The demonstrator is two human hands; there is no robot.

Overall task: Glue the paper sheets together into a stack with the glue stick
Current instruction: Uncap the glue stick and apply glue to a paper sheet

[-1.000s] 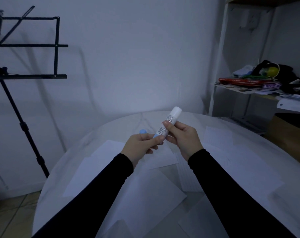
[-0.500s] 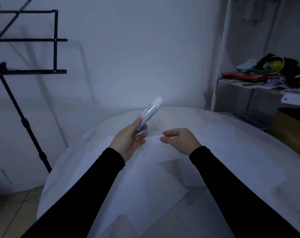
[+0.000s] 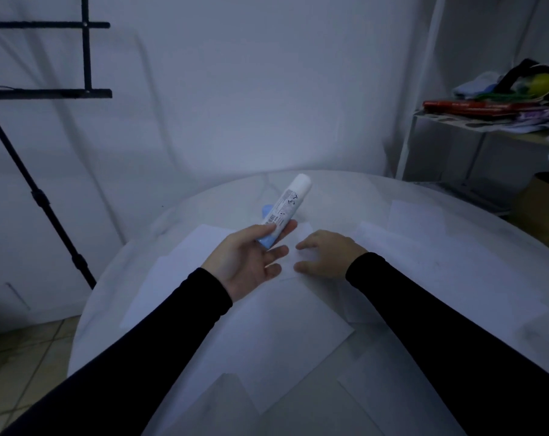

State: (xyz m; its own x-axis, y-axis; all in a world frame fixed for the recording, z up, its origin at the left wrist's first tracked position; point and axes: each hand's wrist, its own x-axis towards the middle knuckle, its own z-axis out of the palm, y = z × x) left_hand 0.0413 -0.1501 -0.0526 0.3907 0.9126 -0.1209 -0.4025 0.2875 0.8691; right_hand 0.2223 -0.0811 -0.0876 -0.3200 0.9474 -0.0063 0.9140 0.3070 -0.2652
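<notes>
A white glue stick (image 3: 288,206) with a blue base points up and away over the round white table (image 3: 345,190). My left hand (image 3: 246,262), palm up, pinches its lower end between thumb and fingers. A blue cap (image 3: 266,210) shows just behind the stick. To the right, my right hand (image 3: 329,254) rests palm down with spread fingers on a small paper sheet (image 3: 288,269). Several white paper sheets (image 3: 266,335) lie loose and overlapping across the table.
A black music stand (image 3: 46,92) stands on the floor at the left. At the right is a white shelf (image 3: 487,127) piled with books and clutter, and a brown box (image 3: 540,209) sits below it. A wall closes off the far side of the table.
My right hand let go of the glue stick and came down onto the paper. My left hand now holds the stick alone, with the palm turned up.
</notes>
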